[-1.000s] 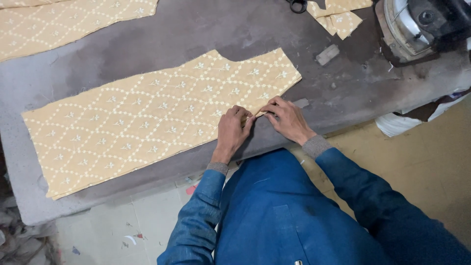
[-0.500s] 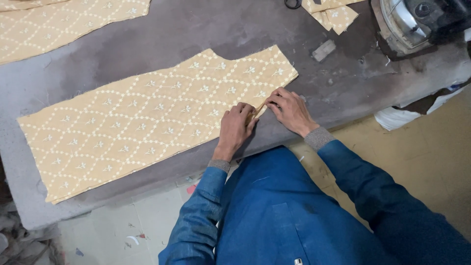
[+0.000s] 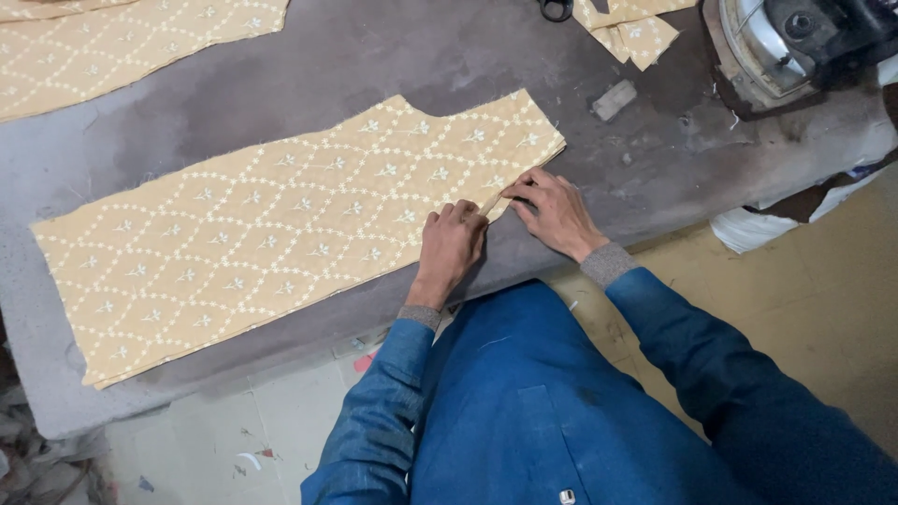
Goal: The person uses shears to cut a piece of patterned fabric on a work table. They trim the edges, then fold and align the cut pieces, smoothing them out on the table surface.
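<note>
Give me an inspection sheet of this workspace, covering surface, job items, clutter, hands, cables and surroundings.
Surface: grey padded table, stained and worn.
Job's things: tan embroidered fabric panel lying flat, its near edge being folded at the right corner.
Clutter: second fabric panel at top left, fabric scraps, small grey block, dark handles at the top edge.
Hands: left hand pressing the panel's edge; right hand pinching the fold beside it.
Cables: nothing seen.
Surroundings: metal machine at top right, white cloth hanging off the table, yellowish littered floor.
</note>
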